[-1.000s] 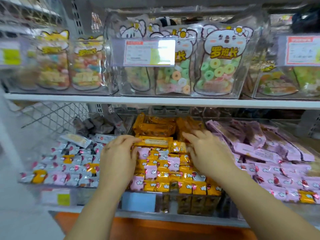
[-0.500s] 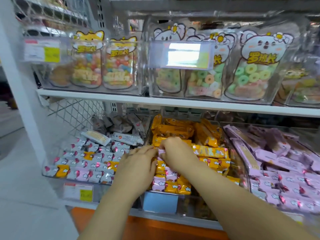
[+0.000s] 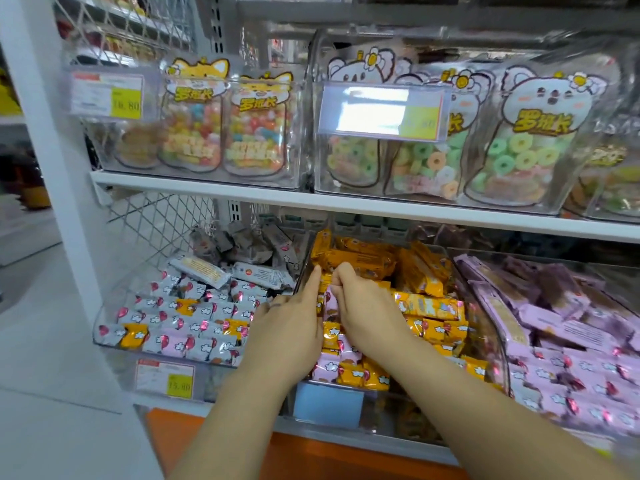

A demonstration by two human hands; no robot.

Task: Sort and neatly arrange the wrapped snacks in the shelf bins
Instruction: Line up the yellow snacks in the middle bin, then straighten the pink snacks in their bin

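From the head view we are looking down at a lower shelf with three clear bins side by side. Both hands are working in the middle bin (image 3: pixel 398 403), near its far left corner. The left hand (image 3: pixel 291 327) is stretching its index finger straight along the bin's left wall and touching the orange bars (image 3: pixel 426 306) piled at the far end; we cannot tell how its other fingers are lying. The right hand (image 3: pixel 367 306), just beside it, is curling its fingers down and pinching a small pink snack (image 3: pixel 330 299). More small pink and orange packs are lying under both wrists. The left bin (image 3: pixel 114 342) is holding white-wrapped snacks (image 3: pixel 194 313), the right bin (image 3: pixel 588 265) purple ones (image 3: pixel 571 334). Candy bags (image 3: pixel 519 143) are standing on the upper shelf (image 3: pixel 242 192).
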